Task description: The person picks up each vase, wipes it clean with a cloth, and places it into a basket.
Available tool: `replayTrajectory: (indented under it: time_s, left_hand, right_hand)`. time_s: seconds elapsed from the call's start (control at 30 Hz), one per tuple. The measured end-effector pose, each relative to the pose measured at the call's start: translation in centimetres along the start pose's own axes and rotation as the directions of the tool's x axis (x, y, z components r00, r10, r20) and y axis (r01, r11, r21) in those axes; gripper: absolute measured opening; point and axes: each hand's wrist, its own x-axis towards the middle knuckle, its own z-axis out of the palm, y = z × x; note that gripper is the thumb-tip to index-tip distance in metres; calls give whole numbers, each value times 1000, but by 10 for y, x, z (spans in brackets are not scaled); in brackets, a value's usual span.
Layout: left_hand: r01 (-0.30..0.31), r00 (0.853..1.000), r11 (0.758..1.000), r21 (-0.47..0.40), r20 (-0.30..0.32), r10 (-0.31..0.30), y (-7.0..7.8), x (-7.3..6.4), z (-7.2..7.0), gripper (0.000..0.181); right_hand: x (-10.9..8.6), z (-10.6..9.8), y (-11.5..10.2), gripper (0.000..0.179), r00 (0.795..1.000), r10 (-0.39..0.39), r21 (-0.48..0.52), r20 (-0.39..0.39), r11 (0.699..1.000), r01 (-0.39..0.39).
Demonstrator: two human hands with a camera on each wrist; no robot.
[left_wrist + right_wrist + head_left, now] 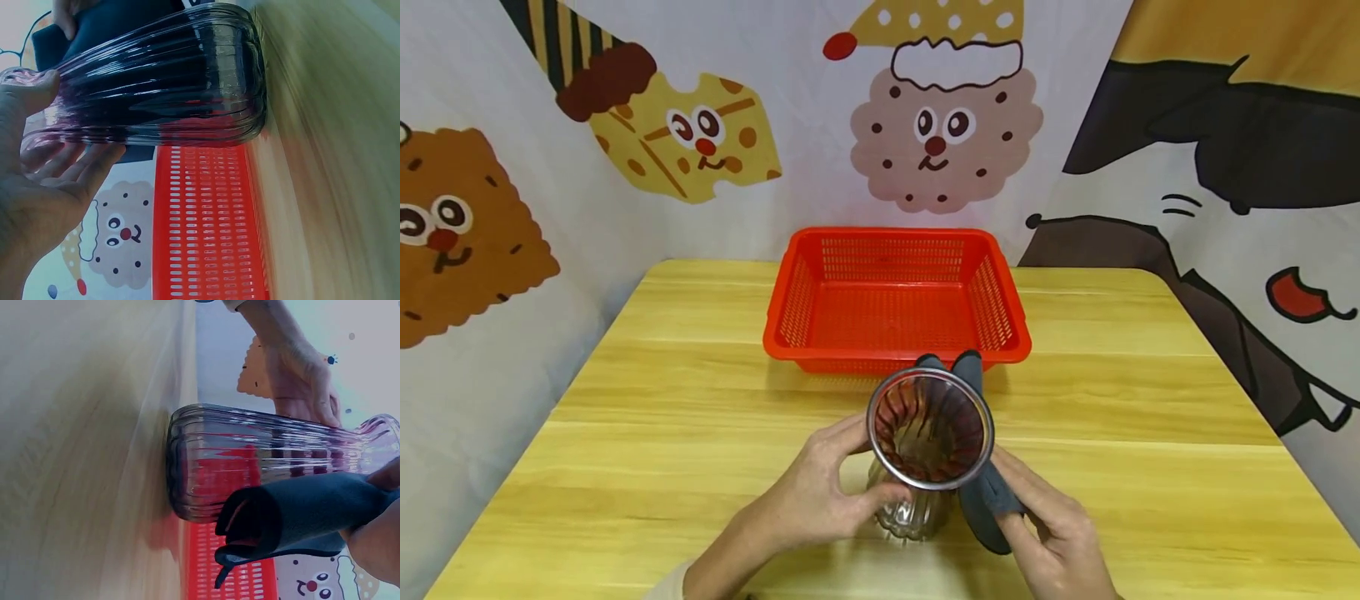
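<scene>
A tall ribbed glass vase (929, 446), pinkish toward its mouth, is upright between the two hands, its base right at the tabletop in both wrist views. My left hand (820, 492) holds it near the top, with the thumb (40, 94) on one side and the fingers on the other. On the vase's right side, a dark grey cloth (306, 509) is folded over and lies along the glass. The right hand (1052, 529) grips this cloth by its upper part. From the head, two ends of the cloth show beyond the vase's rim.
A red plastic basket (786, 354) with slotted walls stands behind the vase, at the back of the wooden table (662, 400). Nothing shows inside it. A cartoon-printed curtain (812, 125) hangs behind the table and along its sides.
</scene>
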Motion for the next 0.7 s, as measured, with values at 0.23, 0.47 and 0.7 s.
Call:
replayTrajectory:
  time_s: [0.23, 0.47, 0.7]
  left_hand:
    - [54, 999, 999, 4, 0, -54, 1, 0, 1, 65]
    - [89, 996, 996, -12, -5, -89, 3, 1, 1, 64]
    - [36, 999, 999, -6, -22, -36, 2, 0, 2, 64]
  right_hand:
    - [2, -6, 14, 40, 972, -218, -194, 85, 954, 231]
    - [3, -9, 18, 36, 958, -257, -273, 124, 920, 282]
    - [-4, -21, 27, 38, 941, -235, -338, 244, 889, 309]
